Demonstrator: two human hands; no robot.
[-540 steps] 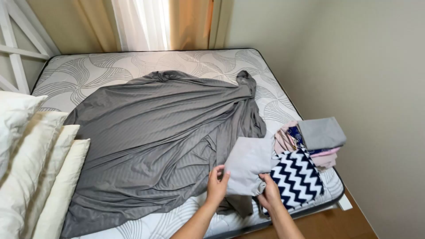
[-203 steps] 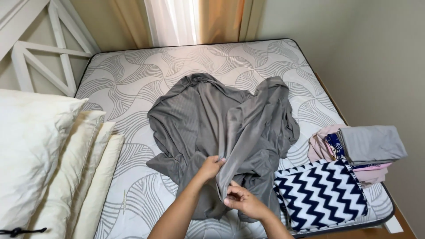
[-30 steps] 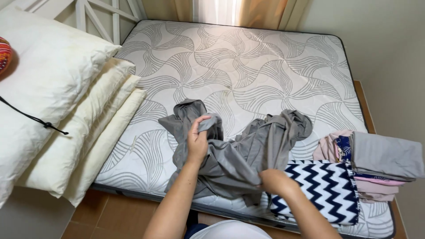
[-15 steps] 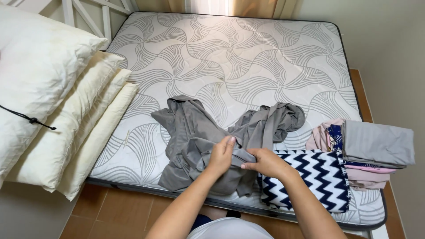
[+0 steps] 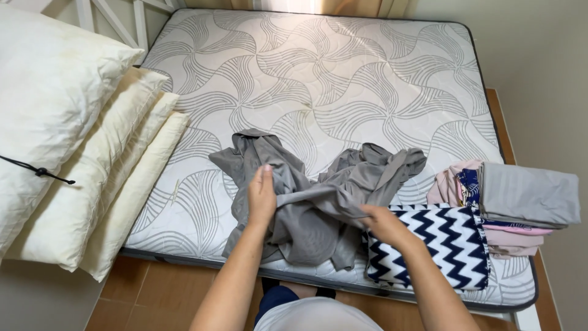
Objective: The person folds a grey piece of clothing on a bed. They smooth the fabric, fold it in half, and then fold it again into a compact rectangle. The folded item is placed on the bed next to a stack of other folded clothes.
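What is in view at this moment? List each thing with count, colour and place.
grey sheet: one, grey, bunched at the near edge of the mattress, gripped by both hands
mattress: one, white with grey swirl pattern, fills the middle
zigzag cloth: one, navy and white, folded at the near right corner
folded stack: one pile, grey on top, pink and blue beneath, right edge
pillows: about four, white and cream, stacked at the left
floor: brown, below the mattress
left hand: on the sheet
right hand: on the sheet

No packages, labels, signs, screens.
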